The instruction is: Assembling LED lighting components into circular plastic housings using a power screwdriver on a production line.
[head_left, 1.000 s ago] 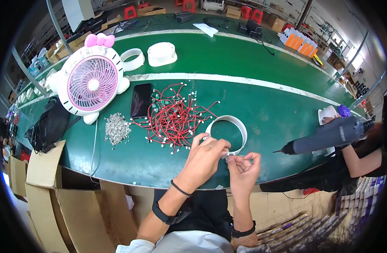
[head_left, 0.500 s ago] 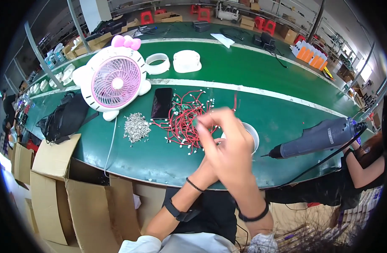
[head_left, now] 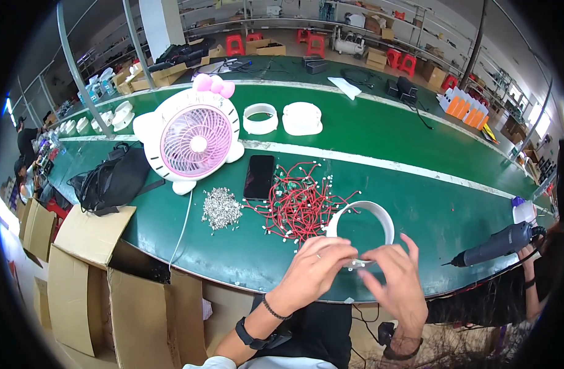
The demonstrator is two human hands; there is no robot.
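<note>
Lower centre: left hand (head_left: 315,270) pinches white ring (head_left: 386,226); right hand (head_left: 400,281) has fingers apart. Ring seems light, stiff; rim suits gripping.

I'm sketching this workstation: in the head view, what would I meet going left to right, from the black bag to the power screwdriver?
Black bag → pile of small metal parts → dark phone → heap of red wires → white ring → grey power screwdriver.
</note>
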